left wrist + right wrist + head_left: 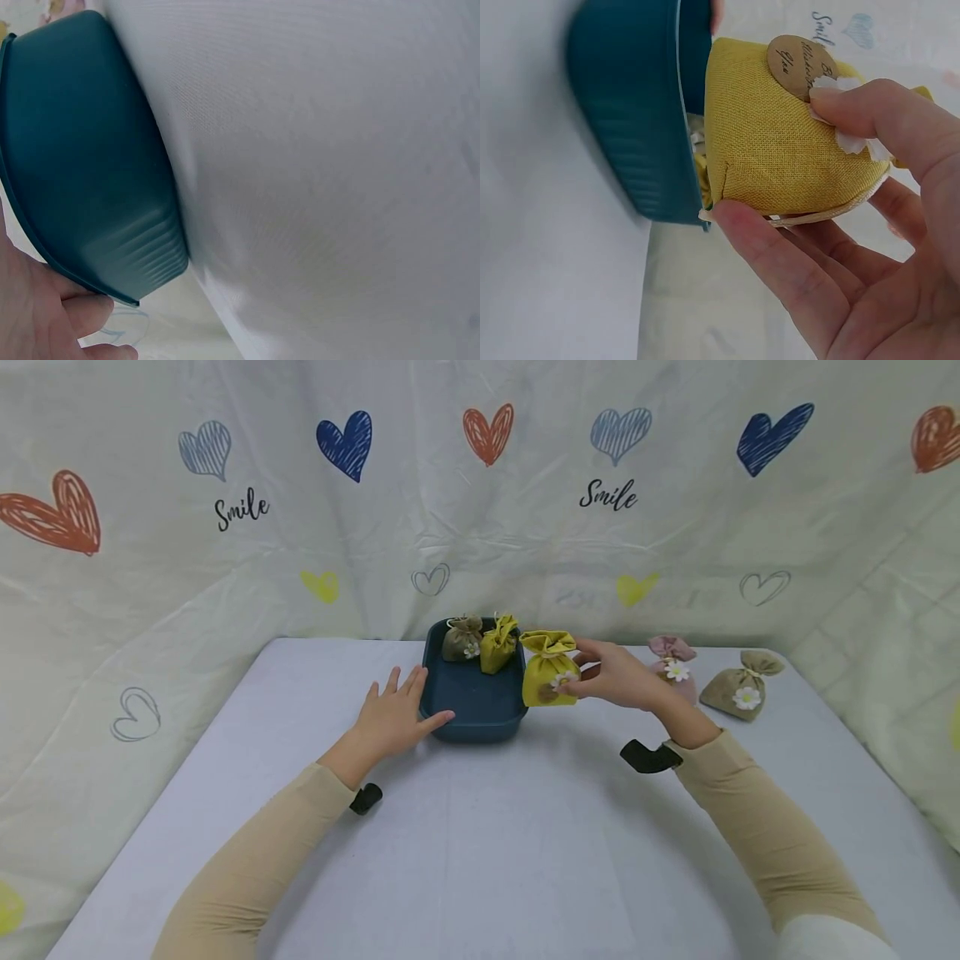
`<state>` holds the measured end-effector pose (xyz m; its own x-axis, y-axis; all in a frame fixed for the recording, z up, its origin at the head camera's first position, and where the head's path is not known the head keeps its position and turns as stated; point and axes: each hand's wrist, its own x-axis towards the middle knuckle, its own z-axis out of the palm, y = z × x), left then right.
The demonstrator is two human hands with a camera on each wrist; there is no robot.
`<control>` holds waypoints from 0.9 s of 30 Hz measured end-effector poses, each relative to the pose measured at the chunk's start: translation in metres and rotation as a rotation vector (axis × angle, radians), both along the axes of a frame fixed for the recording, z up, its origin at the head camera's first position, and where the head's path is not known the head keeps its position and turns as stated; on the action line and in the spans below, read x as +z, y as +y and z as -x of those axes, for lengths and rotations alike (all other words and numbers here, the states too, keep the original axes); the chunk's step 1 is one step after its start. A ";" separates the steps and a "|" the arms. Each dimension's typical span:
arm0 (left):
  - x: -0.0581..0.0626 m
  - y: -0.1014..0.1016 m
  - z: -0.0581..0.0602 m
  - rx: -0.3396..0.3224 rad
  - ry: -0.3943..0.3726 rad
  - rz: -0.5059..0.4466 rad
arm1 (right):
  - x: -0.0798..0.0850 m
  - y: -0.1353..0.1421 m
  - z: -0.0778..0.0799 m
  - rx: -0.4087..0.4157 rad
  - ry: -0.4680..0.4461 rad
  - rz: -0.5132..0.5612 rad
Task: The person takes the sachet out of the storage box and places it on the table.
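Your right hand (611, 675) grasps the yellow drawstring pouch (538, 677): your thumb lies on its white flower (564, 680), another fingertip against its side. The pouch sits between those fingers, beside the tub's rim. Your left hand (386, 717) is ungripped, its straight fingers touching the teal tub (472, 703). Expect woven cloth that feels light, soft and hardly slippery, giving under pressure. The flower looks the fragile part; better pinch the full body below the cinched neck, just past your thumb.
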<state>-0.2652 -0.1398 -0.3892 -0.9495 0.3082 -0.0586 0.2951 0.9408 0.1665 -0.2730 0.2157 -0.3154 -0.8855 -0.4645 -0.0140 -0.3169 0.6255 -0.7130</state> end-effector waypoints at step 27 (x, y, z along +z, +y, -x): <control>-0.001 -0.001 0.000 -0.005 0.004 -0.007 | -0.004 0.058 -0.017 -0.052 0.022 0.042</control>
<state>-0.2651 -0.1411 -0.3899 -0.9481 0.3135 -0.0522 0.3007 0.9381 0.1716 -0.2555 0.2738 -0.3196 -0.9083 -0.4177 0.0239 -0.3004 0.6112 -0.7323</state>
